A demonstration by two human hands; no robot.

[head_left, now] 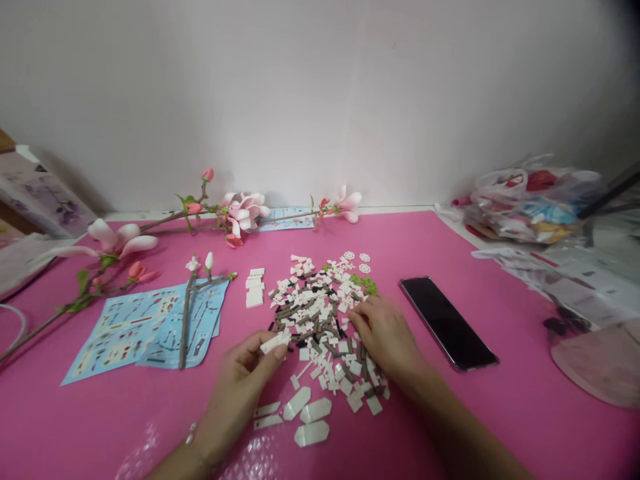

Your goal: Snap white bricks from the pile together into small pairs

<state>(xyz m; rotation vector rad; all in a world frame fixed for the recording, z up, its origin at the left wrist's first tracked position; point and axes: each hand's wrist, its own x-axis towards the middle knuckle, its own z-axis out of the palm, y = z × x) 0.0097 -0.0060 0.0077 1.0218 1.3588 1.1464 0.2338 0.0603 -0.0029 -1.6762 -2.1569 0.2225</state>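
Observation:
My left hand (pixel 245 370) is closed, pinching a white plastic building piece (pixel 275 342) between thumb and fingers at the near-left side of the pile. My right hand (pixel 387 333) reaches into the right side of the pile, its fingers bent and close together; whatever they hold is hidden. Between the hands spreads the pile of small building pieces (pixel 320 313), mostly white, with brown, black and green ones. Several larger white pointed plates (pixel 313 433) lie nearest me. Flat white pieces (pixel 255 293) form a short row left of the pile.
Blue instruction sheets (pixel 120 327) lie left, with a brown built branch (pixel 185 327) on top. Pink built magnolia branches (pixel 245 213) stretch along the back and left. A black phone (pixel 447 323) lies right. Plastic bags (pixel 530 207) crowd the back right corner of the pink table (pixel 190 427).

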